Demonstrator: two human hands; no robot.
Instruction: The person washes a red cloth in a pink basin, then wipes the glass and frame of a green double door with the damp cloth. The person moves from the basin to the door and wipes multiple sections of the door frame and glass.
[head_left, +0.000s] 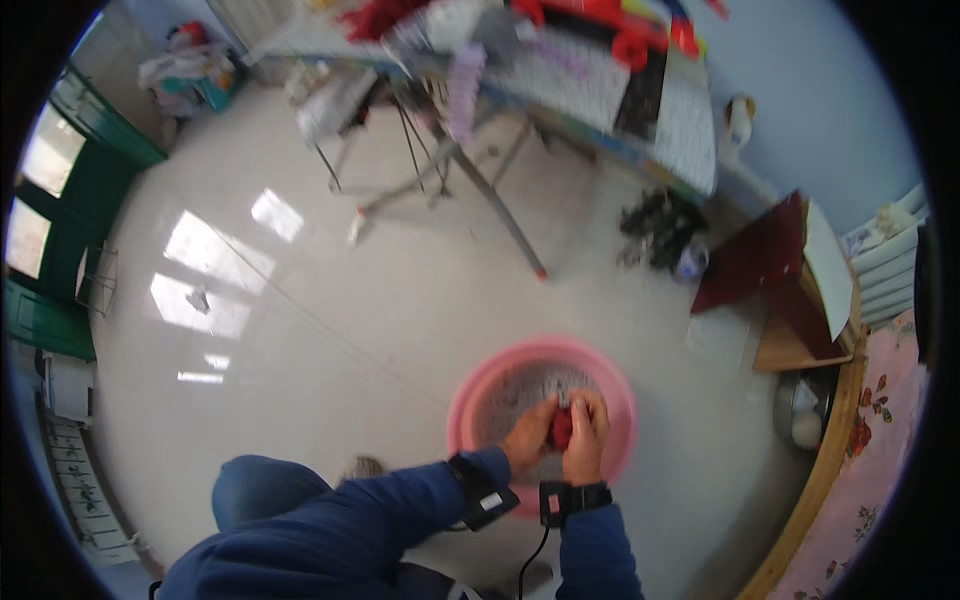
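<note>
A pink plastic basin (459, 420) stands on the floor in front of me, holding greyish water (517, 382) with what looks like suds. Over it, my left hand (531, 439) and my right hand (586, 435) are close together, both gripping a dark red cloth (560, 429). Part of the cloth is hidden behind my fingers. A greyish patch shows at the cloth's upper end, too blurred to name.
A folding table (585, 75) with grey legs is piled with clothes and a red toy. Right of the basin are a dark red cabinet (757, 255), a metal bowl (795, 405) and a bed edge with flowered cloth (870, 465). A cable (532, 559) hangs from my right wrist strap.
</note>
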